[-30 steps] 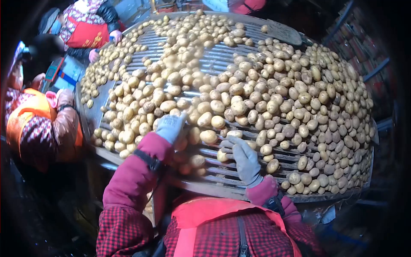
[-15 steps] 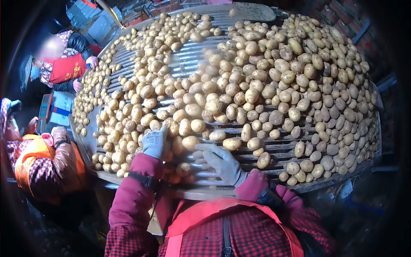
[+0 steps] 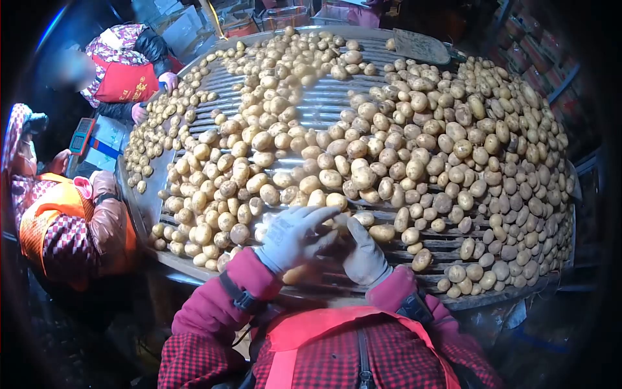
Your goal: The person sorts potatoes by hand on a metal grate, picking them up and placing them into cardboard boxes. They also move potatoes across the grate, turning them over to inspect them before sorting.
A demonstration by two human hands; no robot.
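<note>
Potatoes (image 3: 363, 175): small, round to oval, pale tan skins, some greyed with soil. They lie loose in one crowded layer on the ribbed roller bed (image 3: 324, 104), densest at centre and right of frame. An oval potato (image 3: 382, 232) lies lower centre on the bars. A blurred potato (image 3: 295, 275) sits at the near edge.

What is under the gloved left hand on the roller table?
A tan potato peeks out beneath the left hand, over the metal rollers. The glove covers the rest, so more potatoes there cannot be ruled out.
</note>
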